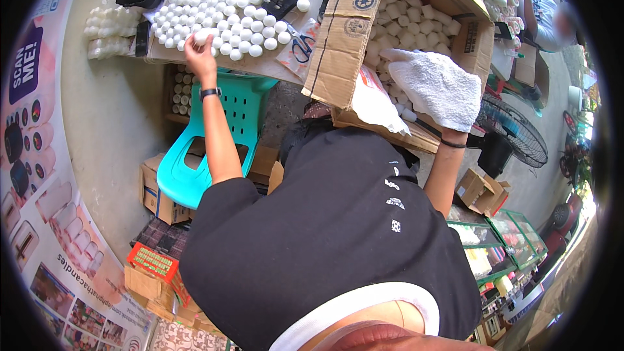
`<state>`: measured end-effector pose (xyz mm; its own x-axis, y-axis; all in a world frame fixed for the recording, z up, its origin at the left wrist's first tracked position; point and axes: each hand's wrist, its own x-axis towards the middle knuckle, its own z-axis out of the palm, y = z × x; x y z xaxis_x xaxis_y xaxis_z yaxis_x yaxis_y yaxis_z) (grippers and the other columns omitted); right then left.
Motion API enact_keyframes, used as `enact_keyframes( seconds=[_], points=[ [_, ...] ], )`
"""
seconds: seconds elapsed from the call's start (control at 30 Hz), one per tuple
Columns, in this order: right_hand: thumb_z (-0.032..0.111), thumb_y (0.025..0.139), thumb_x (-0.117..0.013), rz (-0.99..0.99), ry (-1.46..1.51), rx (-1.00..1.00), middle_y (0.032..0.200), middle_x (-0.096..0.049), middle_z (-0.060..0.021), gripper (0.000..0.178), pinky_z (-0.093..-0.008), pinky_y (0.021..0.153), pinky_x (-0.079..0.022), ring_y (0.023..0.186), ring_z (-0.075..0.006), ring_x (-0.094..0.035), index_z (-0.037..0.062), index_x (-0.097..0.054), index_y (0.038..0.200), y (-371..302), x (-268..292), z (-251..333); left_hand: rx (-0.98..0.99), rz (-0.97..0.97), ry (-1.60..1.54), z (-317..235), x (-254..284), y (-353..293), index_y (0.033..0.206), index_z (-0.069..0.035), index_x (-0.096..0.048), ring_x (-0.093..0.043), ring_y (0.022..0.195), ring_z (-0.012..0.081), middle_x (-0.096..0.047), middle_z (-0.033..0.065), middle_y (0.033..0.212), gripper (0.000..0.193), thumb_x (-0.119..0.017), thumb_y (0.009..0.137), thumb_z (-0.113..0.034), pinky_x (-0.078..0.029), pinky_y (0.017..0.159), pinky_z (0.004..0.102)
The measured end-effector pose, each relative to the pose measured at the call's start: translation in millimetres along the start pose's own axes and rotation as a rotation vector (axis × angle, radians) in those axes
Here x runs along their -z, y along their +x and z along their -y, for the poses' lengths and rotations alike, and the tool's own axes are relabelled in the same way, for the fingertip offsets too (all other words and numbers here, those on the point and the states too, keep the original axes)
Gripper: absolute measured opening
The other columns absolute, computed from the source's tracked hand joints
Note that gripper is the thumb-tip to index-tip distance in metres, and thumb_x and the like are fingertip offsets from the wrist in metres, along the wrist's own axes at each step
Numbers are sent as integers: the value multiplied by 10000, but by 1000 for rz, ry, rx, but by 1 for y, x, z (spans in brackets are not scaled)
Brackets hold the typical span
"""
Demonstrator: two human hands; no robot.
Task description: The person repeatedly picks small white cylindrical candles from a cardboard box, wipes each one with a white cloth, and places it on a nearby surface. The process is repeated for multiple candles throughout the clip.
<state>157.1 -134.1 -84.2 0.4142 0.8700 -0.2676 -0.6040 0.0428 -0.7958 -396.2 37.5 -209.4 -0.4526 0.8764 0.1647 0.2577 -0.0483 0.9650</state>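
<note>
Left hand [200, 58] pinches a white candle [201, 37] over the counter [263, 64], eleven o'clock; white towel [434, 88] at one hides my right hand, grip unclear. Seemingly I'm setting out; next calls for gentle release.

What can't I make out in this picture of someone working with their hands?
All in the head view:
Right hand: its fingers, and anything they hold, covered by the white towel.
Left hand: palm turned away from the camera.
Cardboard box: lower contents, under the top white pieces.
White balls: farthest ones, cut off by the top edge.
Person at right: head blurred.
</note>
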Motion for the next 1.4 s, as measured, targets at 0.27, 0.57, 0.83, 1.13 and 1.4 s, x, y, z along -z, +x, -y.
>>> enact_keyframes(
  seconds=[0.27, 0.57, 0.83, 1.13, 1.4],
  points=[
    [234, 811, -574, -35, 72, -16, 1122, -569, -78, 407, -370, 886, -462, 1056, -225, -554, 120, -508, 1196, -12, -24, 6, -440, 343, 735, 32, -78, 38, 1086, -122, -606, -530, 1017, 292, -547, 86, 1101, 444, -700, 675, 14, -436, 914, 369],
    [277, 712, -631, 411, -1834, 696, 1080, -578, -27, 445, -350, 815, -470, 1035, -202, -563, 202, -556, 1144, -26, -90, 38, -457, 374, 944, 64, -107, 48, 1076, -71, -624, -577, 943, 320, -607, 139, 1029, 446, -750, 649, -96, -448, 876, 380],
    [320, 612, -685, 442, -2054, 931, 1023, -587, 16, 456, -345, 726, -465, 997, -191, -572, 264, -606, 1057, -18, -97, 41, -427, 444, 803, 80, -108, 70, 1046, -37, -645, -631, 828, 309, -647, 169, 920, 427, -771, 659, -167, -496, 782, 382],
    [362, 694, -634, 518, -2082, 935, 1079, -581, -3, 431, -360, 810, -422, 1040, -193, -550, 216, -588, 1097, -23, -111, 53, -276, 471, 1053, 92, -107, 70, 1152, -100, -569, -484, 1121, 298, -599, 137, 1089, 578, -771, 653, -311, -311, 979, 474],
    [404, 788, -582, 469, -1843, 791, 1155, -568, -21, 462, -367, 933, -368, 1118, -195, -518, 161, -552, 1180, -22, -68, 68, -220, 244, 777, -61, -139, 52, 698, -82, -681, -628, 583, 225, -643, 67, 616, 383, -653, 800, -450, -467, 550, 349]
  ],
)
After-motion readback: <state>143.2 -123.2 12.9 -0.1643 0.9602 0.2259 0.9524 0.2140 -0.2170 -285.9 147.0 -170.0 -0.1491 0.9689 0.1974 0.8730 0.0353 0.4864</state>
